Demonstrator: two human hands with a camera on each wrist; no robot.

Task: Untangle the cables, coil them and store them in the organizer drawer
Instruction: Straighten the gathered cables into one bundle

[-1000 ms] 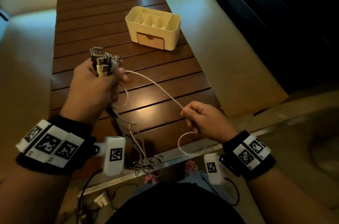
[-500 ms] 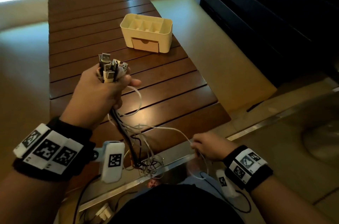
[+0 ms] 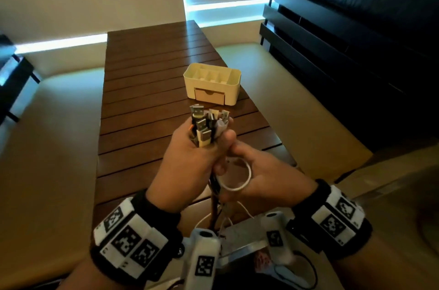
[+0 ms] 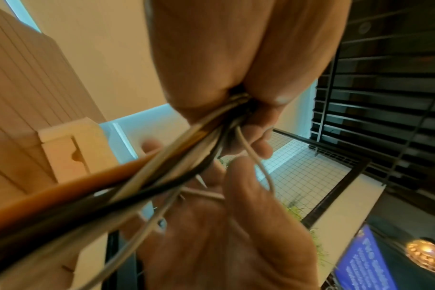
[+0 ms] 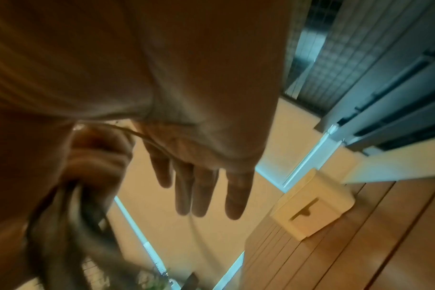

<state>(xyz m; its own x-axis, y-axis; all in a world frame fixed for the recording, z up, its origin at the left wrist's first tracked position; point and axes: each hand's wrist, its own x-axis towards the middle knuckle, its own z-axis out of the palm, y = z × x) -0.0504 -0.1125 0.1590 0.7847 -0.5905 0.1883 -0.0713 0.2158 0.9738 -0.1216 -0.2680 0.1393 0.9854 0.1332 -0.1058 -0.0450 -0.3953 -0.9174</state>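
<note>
The left hand squeezed the cables. The right hand, fingers now flat, had looped the white cable close below: coiling had begun. The organizer waited shut on the table.

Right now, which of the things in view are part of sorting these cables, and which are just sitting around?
Part of the job:
- cable bundle, gripped in the left hand, plugs up
- white cable loop lying across the right hand
- cream organizer with its drawer, shut

Just there:
- slatted wooden table
- dark slatted furniture on the right
</note>
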